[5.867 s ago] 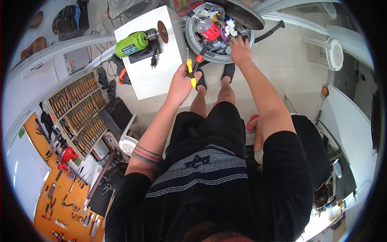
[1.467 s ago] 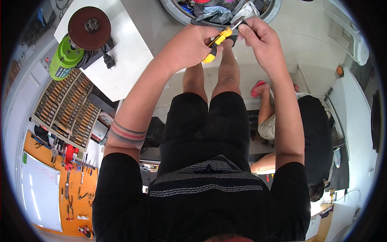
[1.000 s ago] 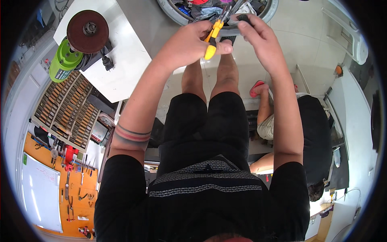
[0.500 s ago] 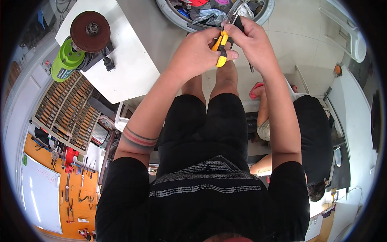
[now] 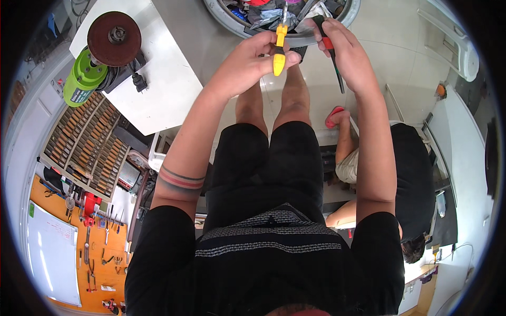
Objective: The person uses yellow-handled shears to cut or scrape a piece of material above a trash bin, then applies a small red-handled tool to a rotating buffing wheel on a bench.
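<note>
My left hand point(image 5: 247, 68) grips yellow-and-black handled pliers point(image 5: 279, 63), their metal jaws pointing up over the grey round bin point(image 5: 226, 20) full of mixed rubbish. To their right, my right hand point(image 5: 348, 58) is closed around a slim black tool with a red band point(image 5: 326, 42), its long dark end hanging down below my fingers. The two tools are apart. Something pale and blurred sits beside the upper end of the black tool, too unclear to name.
A white box table point(image 5: 153, 105) at left bears a green rotary tool point(image 5: 81, 81) with a disc. A chisel rack point(image 5: 84, 147), tool board point(image 5: 100, 242) and whiteboard point(image 5: 52, 258) stand left. Another person in black point(image 5: 411, 184) sits at right; a white chair point(image 5: 458, 52) is upper right.
My right hand has left the bin, where it was 5.9 seconds ago, and holds the black tool. In the last half second my hands moved apart, turning the pliers more upright.
</note>
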The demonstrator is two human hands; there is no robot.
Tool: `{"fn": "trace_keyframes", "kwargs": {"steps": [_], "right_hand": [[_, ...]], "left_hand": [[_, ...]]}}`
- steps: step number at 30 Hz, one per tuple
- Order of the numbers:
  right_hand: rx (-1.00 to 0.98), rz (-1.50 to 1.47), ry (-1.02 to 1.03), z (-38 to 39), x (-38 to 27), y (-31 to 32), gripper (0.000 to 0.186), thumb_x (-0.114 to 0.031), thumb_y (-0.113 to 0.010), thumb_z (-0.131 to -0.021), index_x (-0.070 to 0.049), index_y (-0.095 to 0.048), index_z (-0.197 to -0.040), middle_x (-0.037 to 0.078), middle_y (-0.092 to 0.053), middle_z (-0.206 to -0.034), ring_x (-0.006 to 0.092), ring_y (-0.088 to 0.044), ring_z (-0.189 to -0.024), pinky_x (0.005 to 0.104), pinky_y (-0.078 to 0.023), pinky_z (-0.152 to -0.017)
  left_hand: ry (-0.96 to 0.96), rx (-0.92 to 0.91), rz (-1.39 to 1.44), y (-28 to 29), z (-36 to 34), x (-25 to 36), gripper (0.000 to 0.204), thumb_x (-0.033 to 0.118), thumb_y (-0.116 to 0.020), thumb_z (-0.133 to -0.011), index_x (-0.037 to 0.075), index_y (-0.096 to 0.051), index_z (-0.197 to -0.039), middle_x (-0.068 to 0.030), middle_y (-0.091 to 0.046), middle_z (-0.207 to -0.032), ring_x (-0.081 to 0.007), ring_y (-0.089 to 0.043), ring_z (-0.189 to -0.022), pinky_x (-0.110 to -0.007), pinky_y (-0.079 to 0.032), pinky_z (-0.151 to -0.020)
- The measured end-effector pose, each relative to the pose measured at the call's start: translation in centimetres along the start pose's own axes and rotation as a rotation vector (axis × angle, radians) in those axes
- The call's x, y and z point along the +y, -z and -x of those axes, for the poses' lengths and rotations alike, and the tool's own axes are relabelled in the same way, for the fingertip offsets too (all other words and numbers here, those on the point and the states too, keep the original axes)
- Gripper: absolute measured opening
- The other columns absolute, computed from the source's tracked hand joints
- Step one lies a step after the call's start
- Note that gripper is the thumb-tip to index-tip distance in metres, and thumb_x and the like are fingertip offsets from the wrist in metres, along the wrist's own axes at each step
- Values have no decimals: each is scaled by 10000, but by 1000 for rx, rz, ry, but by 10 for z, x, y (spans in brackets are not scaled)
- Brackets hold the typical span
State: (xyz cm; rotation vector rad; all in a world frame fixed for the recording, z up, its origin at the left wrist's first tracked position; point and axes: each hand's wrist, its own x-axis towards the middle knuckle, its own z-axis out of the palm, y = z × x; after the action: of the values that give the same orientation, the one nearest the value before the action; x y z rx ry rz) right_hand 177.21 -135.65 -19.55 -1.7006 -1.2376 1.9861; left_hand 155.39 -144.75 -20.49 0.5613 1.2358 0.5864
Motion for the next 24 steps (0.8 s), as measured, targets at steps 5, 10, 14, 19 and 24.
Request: {"fn": "trace_keyframes", "kwargs": {"steps": [5, 10, 14, 19, 24], "right_hand": [[-104, 63, 136, -8, 14, 4, 294, -282, -559, -1145, -18, -687, -1128, -1, -613, -902, 106, -548, -865, 285, -477, -811], [-120, 98, 148, -10, 13, 2, 268, -288, -579, -1141, -49, -698, -1173, -32, -599, -897, 90, -518, -836, 249, -425, -780], [-93, 112, 113, -9, 11, 0, 207, -241, -615, -1122, -49, -691, -1133, -25, -605, -895, 89, -527, -836, 253, -432, -775], [-102, 87, 133, -12, 17, 1, 204, -239, -661, -1102, -40, -703, -1110, -25, -621, -843, 74, -544, -788, 264, -453, -724], [-102, 78, 150, -12, 18, 0, 207, -231, -652, -1107, -32, -686, -1063, -20, -622, -845, 82, -548, -782, 272, -467, -728]], "left_hand": [[7, 11, -204, 10, 2, -2, 583, 428, -877, -906, 48, -656, -1290, -42, -677, -1018, -161, -619, -947, -327, -520, -906], [-63, 62, -372, 13, 9, 8, 653, 430, -905, -847, 61, -686, -1340, -46, -680, -1029, -197, -599, -943, -351, -519, -920], [-58, 58, -463, 13, 10, 16, 652, 403, -901, -831, 68, -719, -1359, -58, -729, -1081, -215, -624, -965, -357, -520, -933], [-24, 5, -482, 12, 7, 23, 639, 382, -896, -831, 87, -740, -1376, -80, -763, -1099, -225, -647, -968, -357, -530, -932], [-18, -32, -482, 12, 5, 21, 620, 297, -881, -881, 91, -716, -1442, -91, -767, -1101, -197, -660, -933, -357, -564, -898]]}}
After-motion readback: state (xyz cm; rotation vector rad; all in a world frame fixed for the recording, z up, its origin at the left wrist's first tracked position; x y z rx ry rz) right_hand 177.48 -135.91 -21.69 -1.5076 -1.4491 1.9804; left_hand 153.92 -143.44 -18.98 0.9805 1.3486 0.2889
